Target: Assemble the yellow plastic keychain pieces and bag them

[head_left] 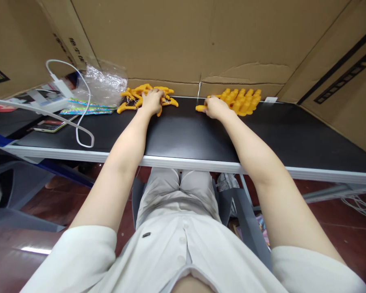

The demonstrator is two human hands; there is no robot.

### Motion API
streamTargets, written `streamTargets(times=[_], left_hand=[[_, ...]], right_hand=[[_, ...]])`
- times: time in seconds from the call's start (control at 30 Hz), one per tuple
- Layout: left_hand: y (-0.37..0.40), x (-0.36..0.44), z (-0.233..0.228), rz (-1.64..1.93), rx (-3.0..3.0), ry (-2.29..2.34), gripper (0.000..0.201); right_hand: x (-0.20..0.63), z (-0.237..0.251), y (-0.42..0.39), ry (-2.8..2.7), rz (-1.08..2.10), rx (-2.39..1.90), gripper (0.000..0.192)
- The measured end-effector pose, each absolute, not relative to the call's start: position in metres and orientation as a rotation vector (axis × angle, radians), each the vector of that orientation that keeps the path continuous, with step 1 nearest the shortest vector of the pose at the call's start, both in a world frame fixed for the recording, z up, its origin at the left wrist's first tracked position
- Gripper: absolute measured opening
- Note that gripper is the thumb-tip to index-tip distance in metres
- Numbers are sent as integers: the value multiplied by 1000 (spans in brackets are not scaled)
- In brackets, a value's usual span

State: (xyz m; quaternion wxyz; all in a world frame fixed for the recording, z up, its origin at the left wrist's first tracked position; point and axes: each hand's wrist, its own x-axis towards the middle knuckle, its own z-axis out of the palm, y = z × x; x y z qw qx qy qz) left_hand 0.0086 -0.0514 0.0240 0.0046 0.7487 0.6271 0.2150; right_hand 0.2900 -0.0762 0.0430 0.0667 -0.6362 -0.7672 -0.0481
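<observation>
1. The person sits at a black tabletop (183, 138) with a pale front edge, both bare arms stretched forward to its far side, where cardboard walls (177, 40) close it in.
2. The left hand (153, 101) lies palm down on a loose heap of orange plastic pieces (134, 95) at the far edge of the tabletop. Its fingers are curled down into the heap and hidden among the pieces, so whether they pinch one cannot be told.
3. The right hand (215, 108) rests on the tabletop just beside a tidy block of orange pieces (242, 99) set in close rows. Its fingers are closed around a single orange piece (200, 108), whose end sticks out to the left of the hand and touches the tabletop.
4. The loose heap and the tidy block lie well apart, with bare black surface between them.
5. Left of the heap sits a crumpled clear plastic bag (106, 81), resting on a colourful printed sheet (85, 109).
6. Further left, a white charger (61, 86) trails a white cable (84, 122) that loops across the tabletop, near a phone (50, 125) lying flat.
</observation>
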Motion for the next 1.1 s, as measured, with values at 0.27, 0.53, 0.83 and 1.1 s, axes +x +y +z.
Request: streamTargets(times=[0.27, 0.53, 0.83, 1.1], left_hand=[[-38, 6, 24, 1288, 1914, 1963, 46], [-25, 3, 21, 1272, 2020, 1938, 48], [-32, 17, 14, 852, 2411, 1740, 40], [-38, 23, 18, 772, 2414, 1755, 44]], right_hand=[[292, 41, -74, -2308, -116, -1917, 37], [296, 39, -68, -2345, -93, -1926, 40], [294, 43, -72, -2290, -63, -1939, 40], [296, 41, -67, -2316, -115, -1898, 40]])
